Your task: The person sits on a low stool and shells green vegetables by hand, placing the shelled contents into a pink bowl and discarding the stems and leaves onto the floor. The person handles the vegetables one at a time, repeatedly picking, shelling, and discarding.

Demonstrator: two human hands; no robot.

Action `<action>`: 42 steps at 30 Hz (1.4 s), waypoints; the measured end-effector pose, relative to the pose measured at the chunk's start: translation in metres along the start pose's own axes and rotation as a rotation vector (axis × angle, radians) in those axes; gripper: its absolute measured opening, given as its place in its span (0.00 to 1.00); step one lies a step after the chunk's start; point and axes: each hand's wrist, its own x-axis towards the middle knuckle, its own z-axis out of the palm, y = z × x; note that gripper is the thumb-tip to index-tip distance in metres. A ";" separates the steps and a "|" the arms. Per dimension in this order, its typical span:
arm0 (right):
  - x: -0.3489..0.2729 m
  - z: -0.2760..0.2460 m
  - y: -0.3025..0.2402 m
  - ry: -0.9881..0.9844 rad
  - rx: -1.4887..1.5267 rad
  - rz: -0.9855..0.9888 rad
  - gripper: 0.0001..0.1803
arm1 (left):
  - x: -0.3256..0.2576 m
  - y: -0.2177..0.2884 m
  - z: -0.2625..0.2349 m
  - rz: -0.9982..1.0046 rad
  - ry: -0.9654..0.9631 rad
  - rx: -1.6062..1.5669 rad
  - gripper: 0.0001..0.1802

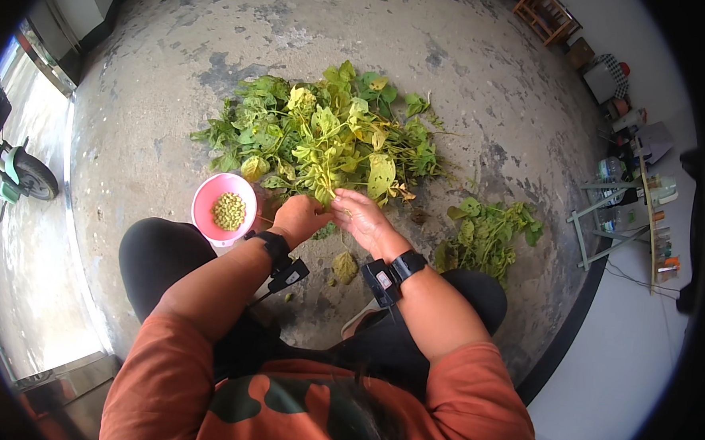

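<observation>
A large heap of leafy bean plants [293,129], green and yellowing, lies on the floor in front of me. My right hand [362,222] grips the stem of a bean stalk [323,175] at the near side of the heap, its leaves and pods pointing away from me. Close beside it, my left hand [297,219] is closed, fingertips pinched against the stalk's lower end; what they pinch is hidden. Just left of that hand stands a pink bowl [202,204] holding many pale green shelled beans [228,211].
A smaller pile of bean plants [491,235] lies by my right knee, and a loose leaf [344,267] rests between my feet. Far right, a folding-legged table [613,186] stands near bottles. A wheeled vehicle [20,171] is outside the doorway at left.
</observation>
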 end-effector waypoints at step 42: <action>0.023 -0.014 -0.006 0.110 -0.414 -0.040 0.10 | 0.017 -0.004 0.010 0.120 -0.083 -0.130 0.16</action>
